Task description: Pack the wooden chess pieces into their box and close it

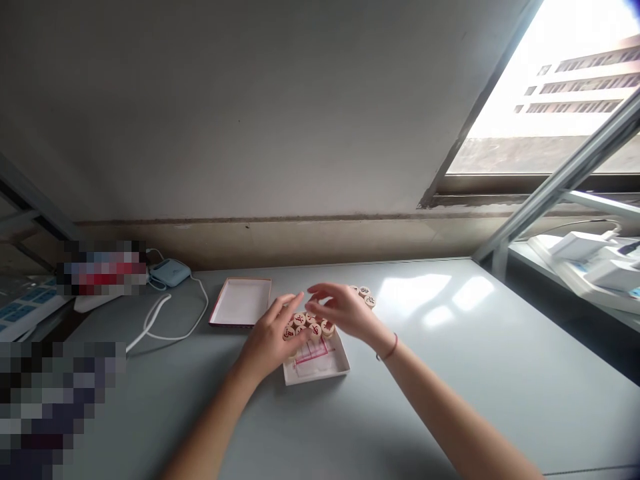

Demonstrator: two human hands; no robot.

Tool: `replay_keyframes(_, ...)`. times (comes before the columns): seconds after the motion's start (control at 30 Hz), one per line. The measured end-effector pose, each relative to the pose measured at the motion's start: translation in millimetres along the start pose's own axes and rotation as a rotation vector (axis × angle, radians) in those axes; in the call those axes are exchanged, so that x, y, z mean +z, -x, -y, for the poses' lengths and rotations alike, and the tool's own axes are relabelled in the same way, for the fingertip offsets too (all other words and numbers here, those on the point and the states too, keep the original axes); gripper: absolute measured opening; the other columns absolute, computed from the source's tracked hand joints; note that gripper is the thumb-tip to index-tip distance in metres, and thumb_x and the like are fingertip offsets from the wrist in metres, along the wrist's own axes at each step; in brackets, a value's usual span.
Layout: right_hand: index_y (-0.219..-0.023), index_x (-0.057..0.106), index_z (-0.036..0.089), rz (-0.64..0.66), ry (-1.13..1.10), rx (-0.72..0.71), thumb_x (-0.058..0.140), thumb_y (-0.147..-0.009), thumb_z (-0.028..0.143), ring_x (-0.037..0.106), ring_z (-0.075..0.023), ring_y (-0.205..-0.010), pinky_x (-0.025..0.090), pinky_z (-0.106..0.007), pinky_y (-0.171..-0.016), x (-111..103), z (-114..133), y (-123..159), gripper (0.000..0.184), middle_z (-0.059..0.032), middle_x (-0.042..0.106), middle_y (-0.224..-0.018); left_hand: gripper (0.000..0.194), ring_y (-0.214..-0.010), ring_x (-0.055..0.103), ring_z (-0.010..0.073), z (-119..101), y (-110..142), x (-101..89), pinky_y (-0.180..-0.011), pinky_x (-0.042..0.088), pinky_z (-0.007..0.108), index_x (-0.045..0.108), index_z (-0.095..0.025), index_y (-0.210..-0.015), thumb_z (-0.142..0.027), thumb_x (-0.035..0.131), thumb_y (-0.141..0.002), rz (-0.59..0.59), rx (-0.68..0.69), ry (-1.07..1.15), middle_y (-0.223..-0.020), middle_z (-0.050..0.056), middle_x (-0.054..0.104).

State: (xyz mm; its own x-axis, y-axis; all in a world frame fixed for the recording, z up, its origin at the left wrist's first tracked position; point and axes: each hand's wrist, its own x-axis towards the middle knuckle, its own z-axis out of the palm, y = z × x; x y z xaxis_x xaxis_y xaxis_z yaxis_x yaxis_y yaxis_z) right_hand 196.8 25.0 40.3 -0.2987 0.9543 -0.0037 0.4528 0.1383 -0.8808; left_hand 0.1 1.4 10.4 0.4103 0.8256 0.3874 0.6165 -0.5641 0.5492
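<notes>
Round wooden Chinese chess pieces [300, 320] with red characters lie in the far part of a shallow white box [317, 378]. Pink lines show on a folded sheet [313, 357] in the box's near part. My left hand [274, 333] is at the box's left side, fingers apart, with its thumb over the pieces. My right hand [345, 310] hovers over the far right of the box, its fingers curved and apart; nothing shows between them. Beyond it, a few more chess pieces with dark characters [367, 297] sit on the table, partly hidden by that hand.
An open box lid [243, 302] lies left of the box on the grey table [450, 393]. Further left are a light blue device [170, 272] and a white cable [148, 323]. A metal frame and white power adapters [583, 247] stand at the right.
</notes>
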Motion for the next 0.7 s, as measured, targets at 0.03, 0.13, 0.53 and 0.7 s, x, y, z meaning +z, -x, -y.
replay_keyframes(0.03, -0.106, 0.062, 0.018, 0.030, -0.088, -0.036, 0.059, -0.083, 0.041, 0.066, -0.0131, -0.070, 0.052, -0.023, -0.056, 6, 0, 9, 0.034, -0.0068, 0.069, -0.099, 0.043, -0.097, 0.061, 0.0166, -3, 0, 2.8, -0.086, 0.049, 0.028, 0.047, -0.026, -0.130, -0.034, 0.054, -0.089, 0.025, 0.028, 0.038, -0.122, 0.005, 0.055)
replay_keyframes(0.13, -0.097, 0.063, 0.017, 0.049, -0.210, -0.066, 0.061, -0.082, 0.039, 0.065, -0.0145, -0.075, 0.054, -0.024, -0.061, 21, -6, 28, 0.027, -0.0053, 0.069, -0.089, 0.027, -0.092, 0.063, 0.0153, -10, 2, 7.0, -0.082, 0.051, 0.026, 0.058, -0.024, -0.115, -0.026, 0.053, -0.089, 0.098, 0.039, 0.118, -0.110, 0.003, 0.060)
replay_keyframes(0.53, -0.094, 0.061, 0.018, -0.027, -0.232, -0.019, 0.060, -0.083, 0.040, 0.063, -0.0138, -0.079, 0.057, -0.026, -0.065, 7, -19, 37, 0.024, -0.0053, 0.064, -0.095, 0.016, -0.092, 0.057, 0.0188, -15, 3, 0.5, -0.084, 0.044, 0.033, 0.060, -0.022, -0.077, -0.007, 0.057, -0.071, 0.285, 0.078, -0.047, -0.085, 0.000, 0.064)
replay_keyframes(0.7, -0.093, 0.063, 0.020, -0.028, -0.090, -0.090, 0.058, -0.082, 0.026, 0.061, -0.0125, -0.082, 0.057, -0.025, -0.068, 9, -18, 43, 0.013, -0.0045, 0.059, -0.099, 0.014, -0.096, 0.053, 0.0194, -14, 5, 4.4, -0.087, 0.040, 0.036, 0.057, -0.021, -0.067, -0.008, 0.059, -0.071, 0.334, 0.114, -0.135, -0.091, -0.002, 0.064)
